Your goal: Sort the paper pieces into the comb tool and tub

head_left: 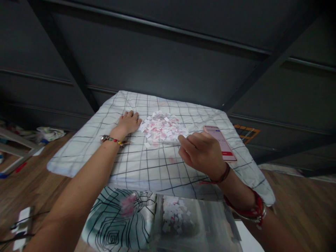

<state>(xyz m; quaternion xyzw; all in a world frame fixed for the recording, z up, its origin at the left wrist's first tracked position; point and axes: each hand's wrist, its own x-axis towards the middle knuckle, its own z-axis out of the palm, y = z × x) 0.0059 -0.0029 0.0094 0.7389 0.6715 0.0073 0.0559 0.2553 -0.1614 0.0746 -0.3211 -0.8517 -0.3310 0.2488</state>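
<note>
A heap of small white paper scraps (162, 127), some marked with pink, lies in the middle of a checked cloth (136, 166) covering the table. Left of the heap, my left hand (128, 123) rests palm down on the cloth, fingers stretched out. At the heap's near right side, my right hand (201, 152) is closed, thumb and fingers curled together. Whatever it may hold is hidden. Below the table edge, more paper scraps (174, 211) lie in a translucent plastic container (215, 224).
Beside my right hand, a phone (222, 143) lies with its screen lit. A teal patterned cushion (118, 220) sits left of the container. A dark panelled surface (162, 59) rises behind the table. A white power strip (23, 224) with cables is on the wooden floor at lower left.
</note>
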